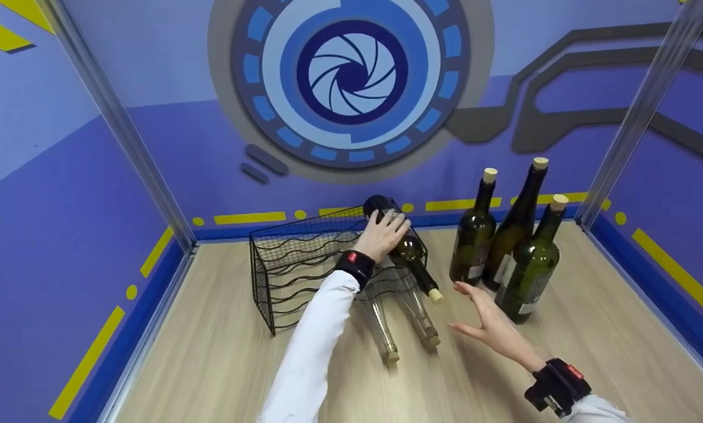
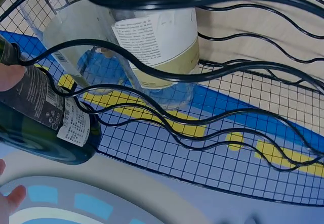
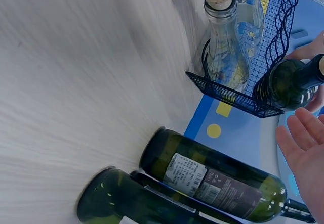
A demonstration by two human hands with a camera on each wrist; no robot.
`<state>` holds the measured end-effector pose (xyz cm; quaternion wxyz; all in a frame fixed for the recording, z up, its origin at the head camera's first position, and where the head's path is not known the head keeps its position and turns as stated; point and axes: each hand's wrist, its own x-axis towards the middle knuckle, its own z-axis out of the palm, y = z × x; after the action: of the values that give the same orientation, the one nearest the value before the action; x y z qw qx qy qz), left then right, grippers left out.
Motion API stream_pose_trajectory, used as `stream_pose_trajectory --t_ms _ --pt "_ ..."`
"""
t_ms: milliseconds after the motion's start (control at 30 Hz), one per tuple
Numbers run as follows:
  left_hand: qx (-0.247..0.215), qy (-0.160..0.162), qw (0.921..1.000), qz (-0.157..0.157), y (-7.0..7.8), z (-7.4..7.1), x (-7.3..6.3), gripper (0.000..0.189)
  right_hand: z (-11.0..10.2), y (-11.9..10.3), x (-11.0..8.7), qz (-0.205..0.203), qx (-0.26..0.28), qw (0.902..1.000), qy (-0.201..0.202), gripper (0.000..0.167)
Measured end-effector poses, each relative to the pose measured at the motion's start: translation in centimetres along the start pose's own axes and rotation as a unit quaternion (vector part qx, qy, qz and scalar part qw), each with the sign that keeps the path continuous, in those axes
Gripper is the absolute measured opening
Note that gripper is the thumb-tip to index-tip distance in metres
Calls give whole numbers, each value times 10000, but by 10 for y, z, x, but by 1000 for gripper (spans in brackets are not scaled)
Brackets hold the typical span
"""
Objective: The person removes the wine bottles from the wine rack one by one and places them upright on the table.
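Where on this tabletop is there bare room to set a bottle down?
Bare tabletop lies between the wire rack and the left wall, and between the three upright bottles and the right wall. It's crowded at the rack's right end, where the left hand holds a dark bottle above two clear bottles.

We cannot make out any whole word. On the tilted dark green wine bottle (image 2: 40,135) we see a charcoal label (image 2: 36,96) with a barcode, beside a white label (image 2: 76,123) of tiny print; a clear glass bottle (image 2: 179,93) has a white-and-gold label (image 2: 154,39) with small lines. A standing green wine bottle (image 3: 266,193) shows similar labels. The red tag (image 1: 575,371) on the right wristband (image 1: 554,390) seems to bear pale letters, too blurred for us
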<state>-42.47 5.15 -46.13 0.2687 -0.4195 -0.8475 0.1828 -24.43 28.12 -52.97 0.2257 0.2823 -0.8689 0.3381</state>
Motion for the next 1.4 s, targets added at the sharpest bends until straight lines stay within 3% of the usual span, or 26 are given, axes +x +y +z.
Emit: stream_pose_trajectory --t_ms 200,367,500,567,767,900,1100,1233,1400 --pt "55 -294 9991 313 0 1 4 58 1 0 -5 -18 -95 9999 60 75" --pt "-430 -520 9958 617 -7 3 3 64 3 1 -6 -155 -128 9997 154 77" --pt "-950 -218 9918 821 -13 5 0 55 2 2 -7 -171 -106 9995 237 77" --pt "-1096 89 9899 897 -14 6 -1 48 2 2 -8 -90 -51 9997 233 76" --pt "-1002 577 9886 965 -15 7 -3 38 1 1 -12 243 55 9995 170 75" --pt "-974 733 9883 920 -15 9 -7 36 0 1 -14 211 -4 9995 242 75" --pt "-1035 684 9895 746 -16 6 -10 45 -2 3 -17 119 -41 9995 292 74" --pt "-1188 915 9874 499 -21 -5 -6 58 -5 3 -18 199 -58 9993 306 74" --pt "-1691 1312 9768 -101 -29 -31 3 71 -11 2 -14 244 -44 9988 411 74"
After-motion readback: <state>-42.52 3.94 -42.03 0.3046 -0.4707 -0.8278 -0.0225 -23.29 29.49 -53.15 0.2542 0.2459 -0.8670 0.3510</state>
